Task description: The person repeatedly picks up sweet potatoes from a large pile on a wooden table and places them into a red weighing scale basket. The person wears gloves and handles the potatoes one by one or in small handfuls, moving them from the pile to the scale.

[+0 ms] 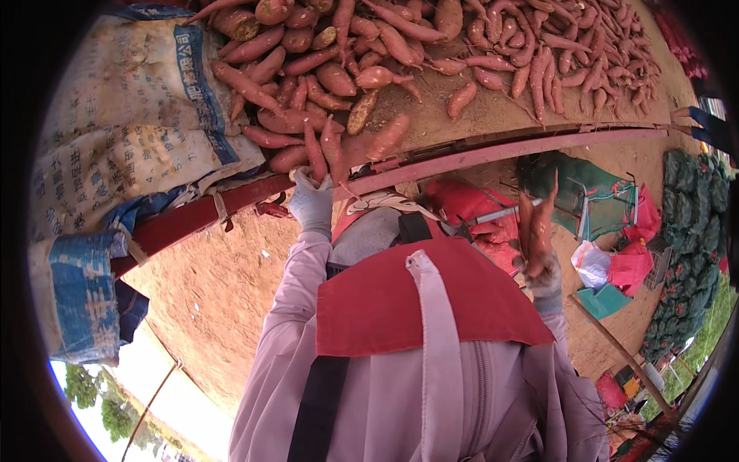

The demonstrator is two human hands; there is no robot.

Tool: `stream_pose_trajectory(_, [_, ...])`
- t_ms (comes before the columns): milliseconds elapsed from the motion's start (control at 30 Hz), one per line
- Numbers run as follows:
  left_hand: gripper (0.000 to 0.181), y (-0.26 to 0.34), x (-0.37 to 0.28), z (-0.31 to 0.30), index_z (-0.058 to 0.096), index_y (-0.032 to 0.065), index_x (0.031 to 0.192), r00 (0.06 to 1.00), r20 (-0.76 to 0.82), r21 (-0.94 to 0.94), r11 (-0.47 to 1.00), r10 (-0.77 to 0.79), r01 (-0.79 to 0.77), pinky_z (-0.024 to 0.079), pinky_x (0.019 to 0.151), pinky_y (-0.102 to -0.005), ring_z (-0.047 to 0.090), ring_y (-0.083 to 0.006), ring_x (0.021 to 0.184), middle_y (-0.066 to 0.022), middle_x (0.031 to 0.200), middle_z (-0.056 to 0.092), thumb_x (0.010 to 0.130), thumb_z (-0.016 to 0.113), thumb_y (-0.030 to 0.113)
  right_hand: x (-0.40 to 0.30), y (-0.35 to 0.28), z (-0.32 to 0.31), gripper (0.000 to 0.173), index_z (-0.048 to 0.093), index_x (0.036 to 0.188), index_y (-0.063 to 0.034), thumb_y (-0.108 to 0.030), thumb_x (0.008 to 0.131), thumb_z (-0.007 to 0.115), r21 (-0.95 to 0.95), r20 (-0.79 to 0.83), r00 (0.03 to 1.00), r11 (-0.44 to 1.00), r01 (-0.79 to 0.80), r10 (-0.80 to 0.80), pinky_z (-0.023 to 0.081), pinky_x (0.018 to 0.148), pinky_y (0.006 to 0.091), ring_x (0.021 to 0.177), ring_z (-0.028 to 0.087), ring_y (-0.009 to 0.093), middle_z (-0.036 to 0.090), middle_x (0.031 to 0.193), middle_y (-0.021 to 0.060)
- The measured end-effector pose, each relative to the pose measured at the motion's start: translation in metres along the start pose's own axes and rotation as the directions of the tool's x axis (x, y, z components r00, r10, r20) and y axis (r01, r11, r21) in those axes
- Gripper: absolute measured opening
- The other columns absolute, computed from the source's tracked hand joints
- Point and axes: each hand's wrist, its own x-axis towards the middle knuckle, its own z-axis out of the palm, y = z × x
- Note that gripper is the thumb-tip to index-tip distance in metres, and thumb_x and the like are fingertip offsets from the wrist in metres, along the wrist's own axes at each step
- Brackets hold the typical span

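My left hand point(312, 202), in a pale work glove, is at the red metal edge rail of the bed. Its fingers close around the lower end of a sweet potato point(314, 153), and a second sweet potato point(332, 147) stands right beside that one. Off to the right, my gloved right hand point(542, 274) grips several long sweet potatoes point(541, 225) in a bunch, tips pointing up. A large heap of reddish sweet potatoes point(398, 40) lies on the bed beyond my left hand. One loose sweet potato point(388, 137) rests close to the rail.
Woven sacks point(127, 104) bearing writing drape over the bed's left side. The red rail point(462, 155) runs across in front of me. On the right are a green-covered metal frame point(606, 202), red bags point(632, 268) and stacked green net sacks point(684, 260). Another person's arm point(707, 124) shows far right.
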Motion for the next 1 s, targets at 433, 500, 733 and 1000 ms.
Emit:
stream_pose_trajectory(433, [0.065,0.031,0.024,0.000,0.059,0.0160,0.125,0.995,0.096,0.296,0.955,-0.015,-0.014,0.054,0.078,-0.0476,0.070,-0.0380,0.092,-0.0176,0.102,0.072,0.079,0.062,0.062,0.249,0.175,0.033,0.086,0.027,0.143,0.0083,-0.027,0.083,0.077,-0.865,-0.247,0.882,0.501,-0.014,-0.401,0.050,0.092,0.0383,0.112,0.058,0.030,0.052,0.130,0.0208])
stream_pose_trajectory(500, [0.064,0.021,0.027,-0.011,0.062,0.0156,0.120,0.990,0.120,0.237,0.971,-0.070,0.040,0.054,0.079,-0.0471,0.069,-0.0376,0.093,-0.0176,0.103,0.072,0.076,0.063,0.062,0.270,0.182,0.045,0.082,0.027,0.139,0.0072,-0.021,0.081,0.077,-0.806,-0.492,0.788,0.535,-0.253,-0.369,0.051,0.090,0.0383,0.109,0.059,0.030,0.052,0.127,0.0223])
stream_pose_trajectory(733, [0.046,-0.009,0.026,-0.005,0.068,0.0070,0.107,0.959,0.199,-0.309,0.915,-0.203,0.259,0.053,0.070,-0.0325,0.068,-0.0239,0.077,-0.0097,0.086,0.070,0.076,0.075,0.040,0.250,0.129,0.109,0.060,0.050,0.117,0.0096,-0.021,0.075,0.080,-0.706,-0.157,0.981,0.707,-0.031,-0.114,0.051,0.085,0.0353,0.102,0.060,0.028,0.056,0.119,0.0207])
stream_pose_trajectory(1000, [0.025,-0.009,0.029,0.003,0.064,-0.0021,0.109,0.908,0.410,-0.820,0.402,-0.086,0.408,0.049,0.061,-0.0210,0.061,-0.0086,0.071,-0.0020,0.092,0.066,0.087,0.072,0.009,0.266,0.123,0.179,0.057,0.063,0.112,-0.0072,-0.032,0.064,0.082,-0.953,0.233,0.951,-0.243,0.182,-0.203,0.047,0.096,0.0428,0.116,0.052,0.037,0.053,0.123,0.0167])
